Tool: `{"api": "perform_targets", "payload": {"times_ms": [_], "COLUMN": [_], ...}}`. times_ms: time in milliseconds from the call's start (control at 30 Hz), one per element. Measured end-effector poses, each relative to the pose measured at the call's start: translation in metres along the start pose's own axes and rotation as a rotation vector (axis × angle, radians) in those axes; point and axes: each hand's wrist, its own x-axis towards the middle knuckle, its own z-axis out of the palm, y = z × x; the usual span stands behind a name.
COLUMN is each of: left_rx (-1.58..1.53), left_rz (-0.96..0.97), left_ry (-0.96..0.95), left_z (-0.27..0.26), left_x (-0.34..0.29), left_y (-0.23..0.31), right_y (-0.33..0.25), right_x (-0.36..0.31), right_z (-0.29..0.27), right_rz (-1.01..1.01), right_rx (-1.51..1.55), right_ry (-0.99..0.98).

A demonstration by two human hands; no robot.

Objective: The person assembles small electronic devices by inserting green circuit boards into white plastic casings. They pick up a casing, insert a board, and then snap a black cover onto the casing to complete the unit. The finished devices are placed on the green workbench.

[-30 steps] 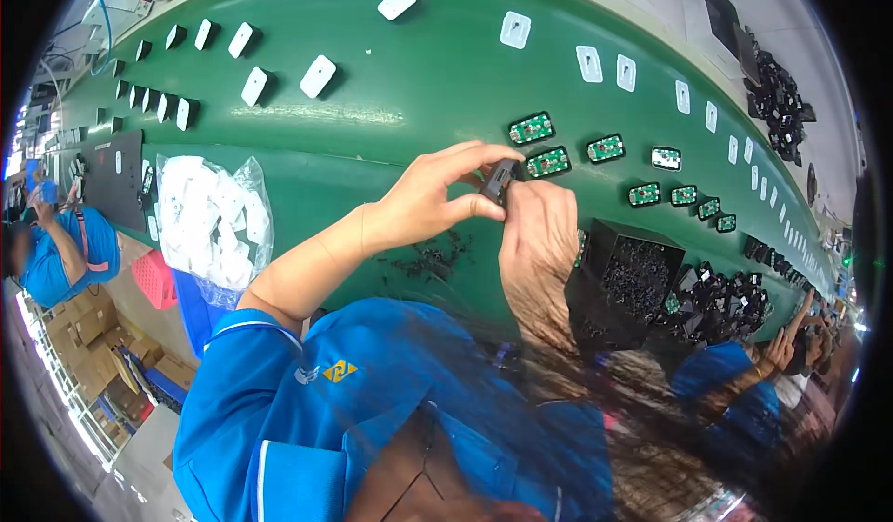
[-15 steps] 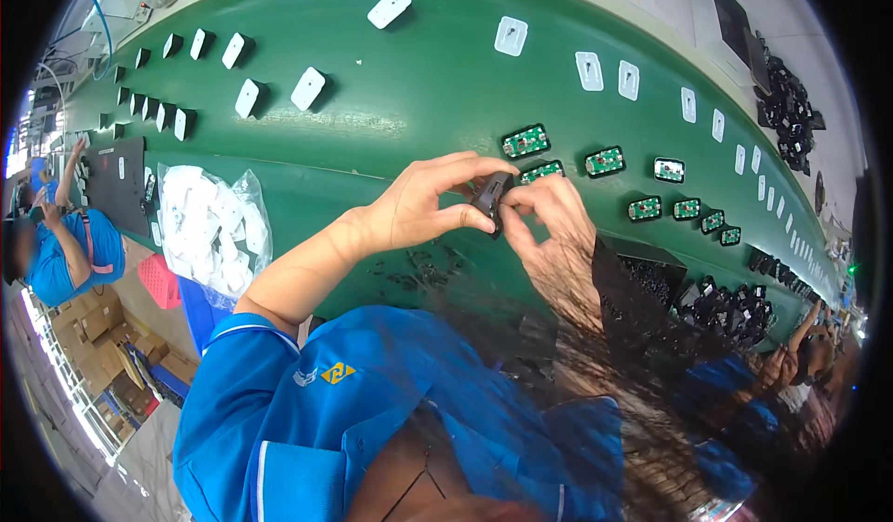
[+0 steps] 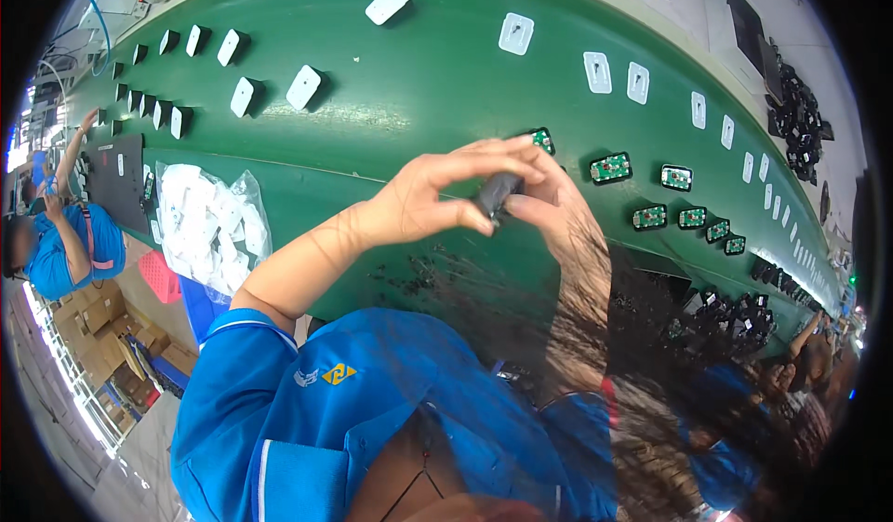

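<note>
Co-worker [image 3: 79,250] in blue; pink plastic item [image 3: 160,276]; cardboard boxes [image 3: 102,310]

This was an electronics factory, assy. area: a long green surface [image 3: 372,117] carried PCBs [image 3: 611,167] in blk housings, spaced-out wht covers [image 3: 597,73] & a clear bag [image 3: 209,229] of wht parts. A co-worker [image 3: 79,254] in matching blue worked at far L, nr. piled cardboard boxes [image 3: 100,310].

Bag [image 3: 212,229] on table [image 3: 391,117] (left of casing [image 3: 500,193]).
</note>
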Motion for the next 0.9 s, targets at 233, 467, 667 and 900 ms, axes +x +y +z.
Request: {"api": "perform_targets", "payload": {"times_ms": [233,467,667,900], "left_rx": [-0.588,0.725,1.262,1.135], "left_rz": [-0.263,-0.338,-0.294,0.098], "left_ry": [-0.119,0.481,0.369,0.049], "left_z": [-0.017,-0.051,-0.049,-0.084], "left_x": [0.042,0.116,0.162,0.116], "left_y": [-0.023,-0.109,-0.140,-0.149], "right_y": [0.021,0.004,0.015,0.001], "right_x": [0.013,0.057,0.087,0.086], "right_z": [-0.031,-0.080,-0.101,-0.106], "right_rz": [-0.047,-0.291,-0.284,-0.308], "right_rx": [0.427,-0.361,-1.503,-1.368], "right_ry": [-0.153,0.566,0.654,0.493]}}
